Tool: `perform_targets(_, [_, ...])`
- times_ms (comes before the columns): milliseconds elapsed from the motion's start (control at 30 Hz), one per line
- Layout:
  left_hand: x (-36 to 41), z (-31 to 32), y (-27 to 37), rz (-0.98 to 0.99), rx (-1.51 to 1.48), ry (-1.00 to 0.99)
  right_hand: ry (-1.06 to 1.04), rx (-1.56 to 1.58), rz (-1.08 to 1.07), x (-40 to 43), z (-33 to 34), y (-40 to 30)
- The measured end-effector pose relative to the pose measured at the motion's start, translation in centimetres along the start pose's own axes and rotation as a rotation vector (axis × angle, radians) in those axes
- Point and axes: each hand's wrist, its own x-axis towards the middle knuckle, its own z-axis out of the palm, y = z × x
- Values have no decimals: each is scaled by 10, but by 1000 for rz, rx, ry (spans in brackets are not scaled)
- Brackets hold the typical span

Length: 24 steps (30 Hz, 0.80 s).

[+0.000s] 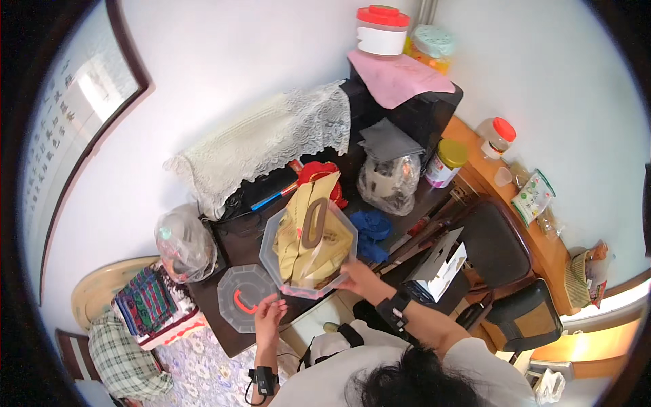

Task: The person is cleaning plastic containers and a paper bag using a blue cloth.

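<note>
A translucent octagonal plastic container [268, 249] stands before me on a dark table. Inside it lies a yellow bag [292, 259] with a brown handle [306, 236] and a clear window; its top sticks up past the rim. My right hand [360, 277] grips the container's near right edge, partly hiding that corner. To the left lies a clear octagonal lid [236, 277] with a red handle [240, 301]. My left hand [270, 313] is at the lid's right edge, fingers bent and apart, with nothing seen in them; whether it touches the lid is unclear.
Behind the container are a red cloth item [320, 170] and a lace-covered object [285, 124]. Blue fabric [374, 229], a bagged item [389, 185] and a can [445, 163] stand right. A bagged bundle [185, 244] is left, a white box [440, 269] right, near chairs [493, 244].
</note>
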Motion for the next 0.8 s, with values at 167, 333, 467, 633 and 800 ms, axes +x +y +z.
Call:
perform_targets(167, [7,21,0,-26,-5,81,87,13,41,-16,-22,-1])
perform_targets(333, [25,42,-6,-48,-22,10,42,90,46,-46,-22,-23])
perform_targets(467, [40,48,-14,-26,11,19,50,-39,78,-46,-34,-23])
perform_targets(633, [45,60,-6,-35,-58,83,-10,-35,97,-60,-27,-40])
perform_targets(800, [51,60,0,39,-119,52,-49,-112,99,-54,-34,-38])
